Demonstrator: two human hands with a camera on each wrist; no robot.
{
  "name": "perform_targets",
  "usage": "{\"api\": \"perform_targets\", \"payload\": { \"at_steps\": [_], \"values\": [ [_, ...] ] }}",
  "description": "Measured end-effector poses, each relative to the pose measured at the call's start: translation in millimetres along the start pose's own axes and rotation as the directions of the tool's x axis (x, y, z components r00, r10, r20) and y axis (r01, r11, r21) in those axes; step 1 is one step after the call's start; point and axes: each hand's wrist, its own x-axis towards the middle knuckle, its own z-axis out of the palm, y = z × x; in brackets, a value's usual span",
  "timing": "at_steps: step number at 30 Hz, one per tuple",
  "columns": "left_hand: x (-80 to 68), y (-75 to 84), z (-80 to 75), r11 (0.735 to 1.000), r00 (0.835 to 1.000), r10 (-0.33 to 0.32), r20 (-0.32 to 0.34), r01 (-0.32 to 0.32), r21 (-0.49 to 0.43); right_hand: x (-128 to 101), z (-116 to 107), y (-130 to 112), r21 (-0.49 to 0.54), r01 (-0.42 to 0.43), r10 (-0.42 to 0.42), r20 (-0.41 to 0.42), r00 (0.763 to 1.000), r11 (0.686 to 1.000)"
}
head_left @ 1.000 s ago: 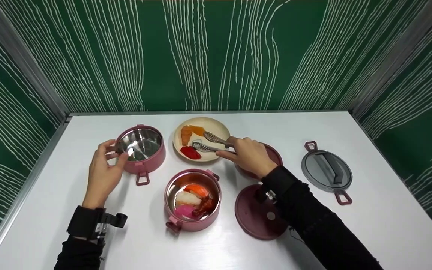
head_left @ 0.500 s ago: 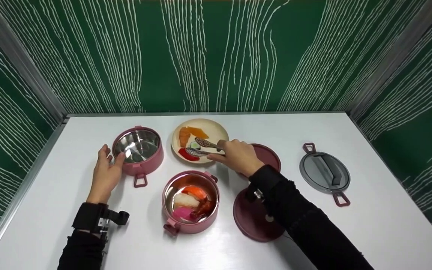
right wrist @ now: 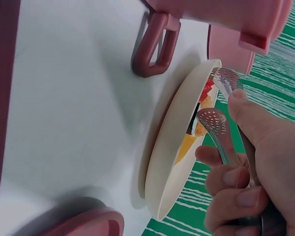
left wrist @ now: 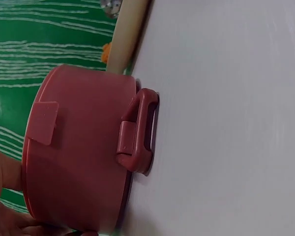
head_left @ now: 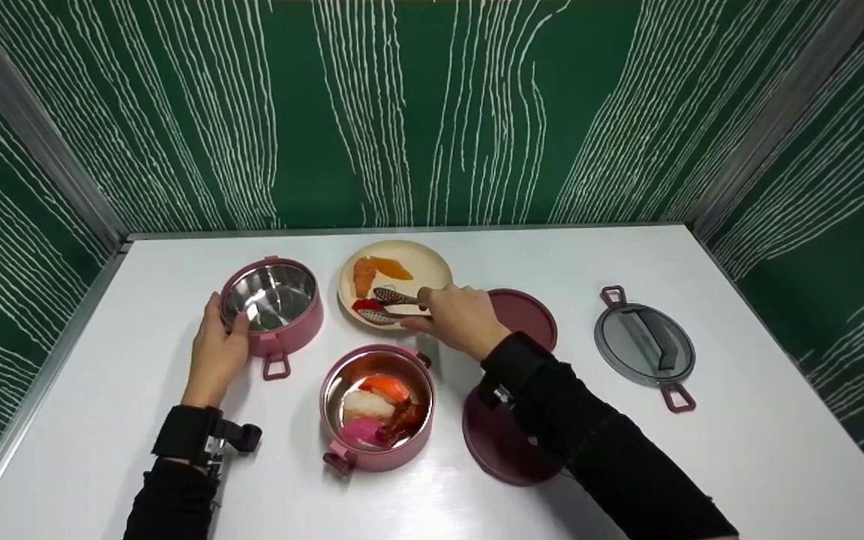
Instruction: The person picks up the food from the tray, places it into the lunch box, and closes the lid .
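Metal tongs (head_left: 389,296) gripped by the right hand (head_left: 463,316) have shifted to the unlifted red piece (head_left: 364,304), the left hand (head_left: 218,349) holding the empty pot (head_left: 301,330).

I see a grey lid (head_left: 625,346) and two dark red lids (head_left: 528,319) on a white table (head_left: 762,450), by green walls (head_left: 432,202) with squiggly white lines (head_left: 507,135).

The table (head_left: 762,457) has a pot (head_left: 302,328) by the left hand (head_left: 218,346), and a plate (head_left: 424,268), food pot (head_left: 394,459) and lid (head_left: 627,345) nearer the right hand (head_left: 463,316).
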Motion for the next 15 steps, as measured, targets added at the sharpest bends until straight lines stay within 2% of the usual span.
{"api": "perform_targets", "payload": {
  "at_steps": [7,15],
  "values": [
    [-0.7,0.5,2.0,1.0,1.0,0.006,0.028,-0.006,-0.005,-0.6,5.8,-2.7,-0.043,0.028,-0.03,-0.036,0.999,0.999],
    [-0.4,0.3,2.6,1.0,1.0,0.005,0.025,-0.005,-0.003,1.4,8.1,-5.9,-0.109,0.031,-0.039,-0.068,0.997,0.994]
  ]
}}
